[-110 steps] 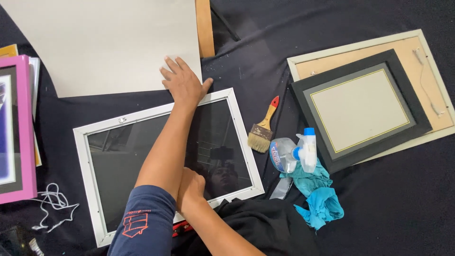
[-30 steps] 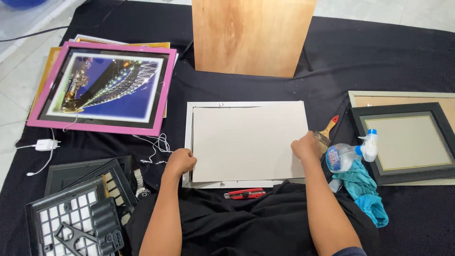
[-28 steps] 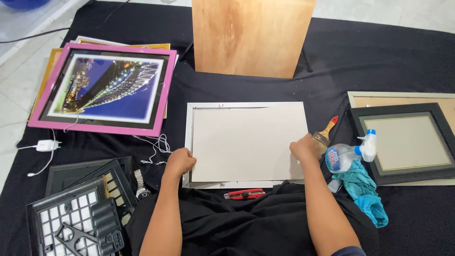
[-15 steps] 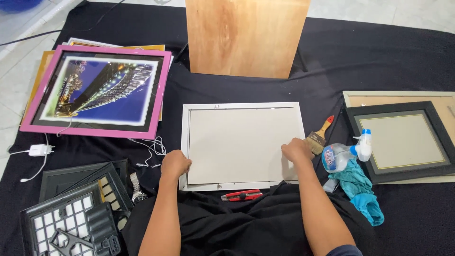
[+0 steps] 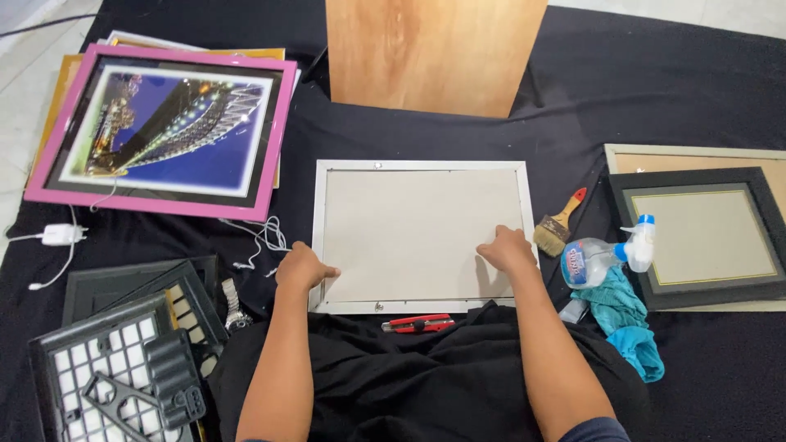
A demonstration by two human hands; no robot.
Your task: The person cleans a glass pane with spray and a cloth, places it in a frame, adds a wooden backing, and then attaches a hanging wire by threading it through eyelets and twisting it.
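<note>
A white picture frame [image 5: 421,166] lies face down on the black cloth in front of me, with a beige backing board [image 5: 413,229] seated inside it. My left hand [image 5: 301,267] presses on the frame's lower left edge with its fingers curled. My right hand [image 5: 509,249] rests fingers-down on the board near the lower right corner. Neither hand holds anything. A red utility knife [image 5: 417,324] lies just below the frame, between my arms.
A pink-framed city photo [image 5: 168,131] sits at the left on a stack. A wooden board [image 5: 434,53] lies beyond the white frame. To the right are a paintbrush [image 5: 559,224], spray bottle [image 5: 602,258], teal rag [image 5: 626,319] and black frame [image 5: 708,233]. Dark frames [image 5: 115,360] and a white charger cable [image 5: 57,237] lie at the left.
The beige board, earlier lying askew over the frame, now sits inside it. Both hands have stayed at the lower corners, pressing it down. The view has shifted slightly.
</note>
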